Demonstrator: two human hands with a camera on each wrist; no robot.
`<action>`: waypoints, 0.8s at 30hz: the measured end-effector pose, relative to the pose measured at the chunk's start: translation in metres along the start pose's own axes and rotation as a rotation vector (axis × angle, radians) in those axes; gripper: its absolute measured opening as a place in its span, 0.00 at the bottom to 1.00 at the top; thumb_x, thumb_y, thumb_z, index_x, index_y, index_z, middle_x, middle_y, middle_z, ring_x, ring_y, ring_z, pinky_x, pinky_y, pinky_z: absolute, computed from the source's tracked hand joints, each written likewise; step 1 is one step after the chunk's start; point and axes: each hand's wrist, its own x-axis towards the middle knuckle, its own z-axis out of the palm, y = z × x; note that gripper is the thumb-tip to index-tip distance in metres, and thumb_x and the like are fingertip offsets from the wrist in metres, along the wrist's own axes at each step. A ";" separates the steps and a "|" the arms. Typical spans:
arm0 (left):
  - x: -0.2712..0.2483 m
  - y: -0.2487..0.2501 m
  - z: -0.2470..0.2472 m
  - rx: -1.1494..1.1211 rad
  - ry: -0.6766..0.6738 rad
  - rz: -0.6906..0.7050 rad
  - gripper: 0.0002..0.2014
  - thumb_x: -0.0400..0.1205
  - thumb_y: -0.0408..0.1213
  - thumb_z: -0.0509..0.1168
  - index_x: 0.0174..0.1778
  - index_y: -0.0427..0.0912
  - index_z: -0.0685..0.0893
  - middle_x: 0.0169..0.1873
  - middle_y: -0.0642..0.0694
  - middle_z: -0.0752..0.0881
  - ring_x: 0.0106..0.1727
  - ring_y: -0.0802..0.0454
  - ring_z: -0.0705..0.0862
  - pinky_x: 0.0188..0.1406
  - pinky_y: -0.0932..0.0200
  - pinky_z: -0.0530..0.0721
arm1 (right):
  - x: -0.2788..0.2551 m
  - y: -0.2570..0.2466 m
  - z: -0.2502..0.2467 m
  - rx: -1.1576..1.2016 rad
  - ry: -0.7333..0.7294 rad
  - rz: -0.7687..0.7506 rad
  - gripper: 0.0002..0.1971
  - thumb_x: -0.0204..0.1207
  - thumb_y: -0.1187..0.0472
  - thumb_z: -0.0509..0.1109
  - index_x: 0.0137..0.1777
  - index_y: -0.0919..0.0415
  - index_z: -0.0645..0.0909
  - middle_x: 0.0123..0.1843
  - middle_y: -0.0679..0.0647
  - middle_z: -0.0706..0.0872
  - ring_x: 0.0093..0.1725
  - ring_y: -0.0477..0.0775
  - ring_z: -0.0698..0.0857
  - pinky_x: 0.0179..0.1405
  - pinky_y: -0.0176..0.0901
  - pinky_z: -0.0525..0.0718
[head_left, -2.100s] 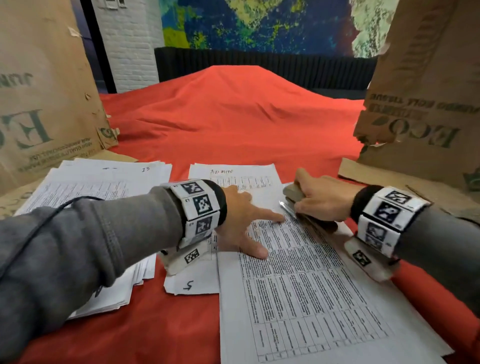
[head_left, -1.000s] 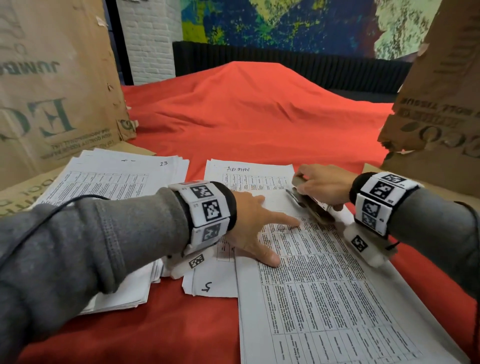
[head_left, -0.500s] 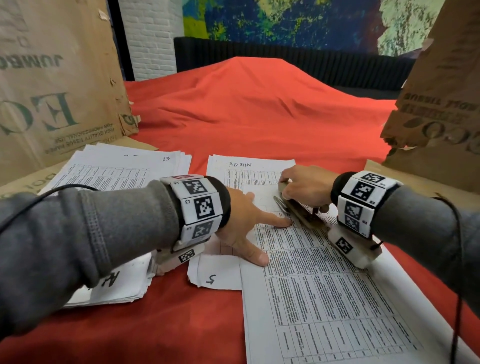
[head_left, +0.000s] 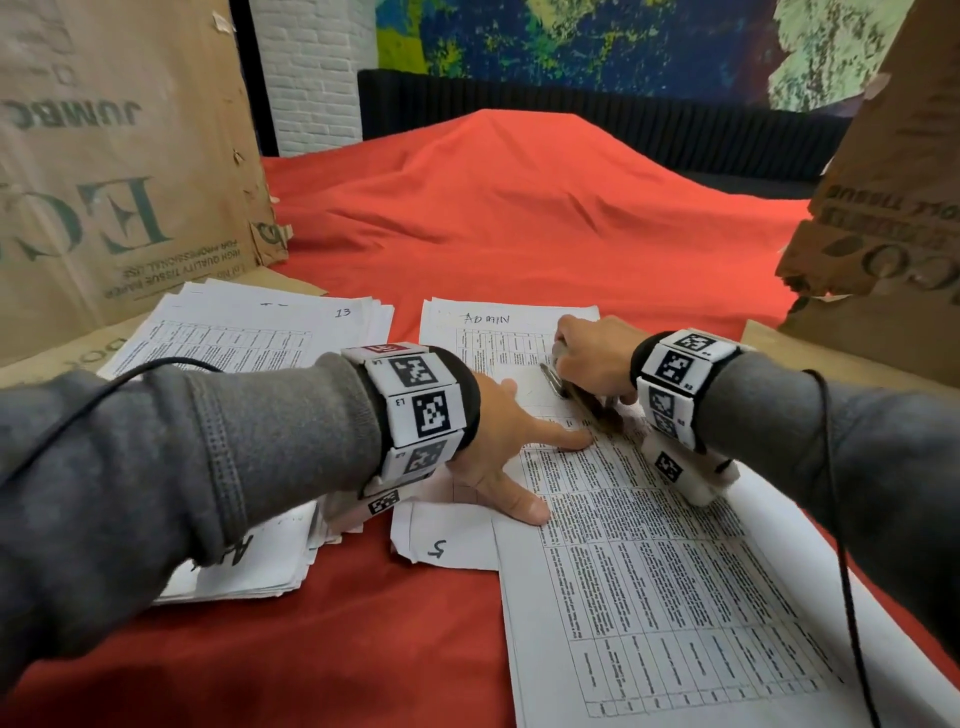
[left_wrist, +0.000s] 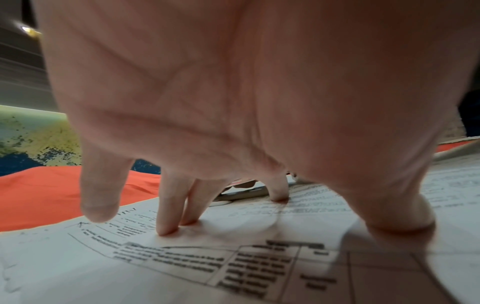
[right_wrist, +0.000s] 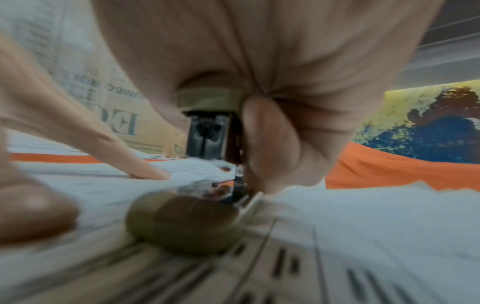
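Observation:
A set of printed table sheets (head_left: 649, 571) lies on the red cloth, overlapping a sheet marked "ADMIN" (head_left: 498, 322). My left hand (head_left: 498, 441) presses flat on them with fingers spread; the left wrist view shows its fingertips (left_wrist: 168, 216) on the paper (left_wrist: 182, 257). My right hand (head_left: 592, 358) grips an olive-brown stapler (head_left: 582, 402) at the sheets' upper part, just beyond my left forefinger. In the right wrist view my right hand (right_wrist: 259, 51) curls over the stapler (right_wrist: 187, 222), whose base rests on the paper. The stapler's metal part (left_wrist: 244, 194) shows behind my left fingers.
A thick stack of similar sheets (head_left: 249, 343) lies to the left, partly under my left forearm. Tall cardboard boxes stand at the left (head_left: 104, 156) and right (head_left: 893, 208). The red cloth (head_left: 519, 218) rises into a hump farther back.
My right hand has slid the stapler leftward and a little farther away along the sheets' upper part. My left hand has stayed pressed on the paper.

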 end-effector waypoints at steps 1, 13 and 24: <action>0.000 0.000 0.000 -0.006 0.001 -0.004 0.47 0.74 0.81 0.57 0.83 0.83 0.35 0.90 0.29 0.49 0.82 0.31 0.73 0.70 0.40 0.77 | 0.004 -0.001 -0.001 -0.002 0.008 -0.007 0.13 0.90 0.57 0.55 0.69 0.62 0.71 0.52 0.61 0.80 0.36 0.54 0.79 0.26 0.44 0.74; 0.003 -0.002 0.005 0.012 0.016 0.015 0.46 0.75 0.81 0.56 0.84 0.82 0.35 0.88 0.27 0.52 0.73 0.32 0.81 0.55 0.48 0.76 | -0.021 0.019 -0.009 0.003 -0.109 -0.270 0.15 0.87 0.52 0.65 0.73 0.45 0.75 0.58 0.54 0.88 0.50 0.56 0.86 0.44 0.45 0.84; 0.003 -0.004 0.006 0.016 0.017 0.017 0.47 0.75 0.81 0.56 0.85 0.80 0.37 0.87 0.27 0.54 0.77 0.30 0.77 0.66 0.43 0.78 | -0.014 0.006 -0.003 -0.087 -0.049 -0.339 0.15 0.88 0.53 0.59 0.71 0.48 0.77 0.60 0.56 0.88 0.56 0.59 0.85 0.58 0.54 0.85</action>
